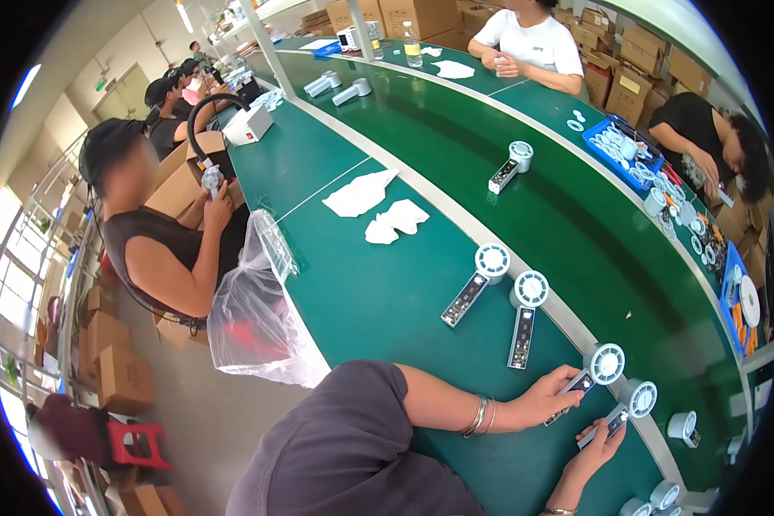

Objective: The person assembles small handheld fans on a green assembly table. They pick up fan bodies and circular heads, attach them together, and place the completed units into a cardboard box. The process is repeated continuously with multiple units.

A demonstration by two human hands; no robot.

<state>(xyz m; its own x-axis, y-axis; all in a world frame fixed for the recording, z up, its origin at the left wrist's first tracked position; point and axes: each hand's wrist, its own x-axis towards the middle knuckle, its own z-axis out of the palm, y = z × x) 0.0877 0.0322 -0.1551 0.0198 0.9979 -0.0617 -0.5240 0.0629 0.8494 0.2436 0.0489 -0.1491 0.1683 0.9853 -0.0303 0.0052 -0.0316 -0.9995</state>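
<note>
My left hand (549,397) is closed around the handle of a light blue handheld fan (607,364), its round head over the metal rail. Just below it, my right hand (595,449) grips a second handheld fan (639,398) by its handle. Both handles are open-faced and show dark circuit boards. On the green tabletop to the left lie two more such fans, one with its handle angled left (466,299) and one with its handle toward me (521,337). My fingers hide parts of the held handles.
A green conveyor belt (568,249) runs beyond the rail, carrying another fan (519,155). White cloths (361,193) lie on the table. A plastic bag (254,318) hangs at its left edge, beside a seated co-worker (168,258). Across the belt are blue parts trays (606,168) and more people.
</note>
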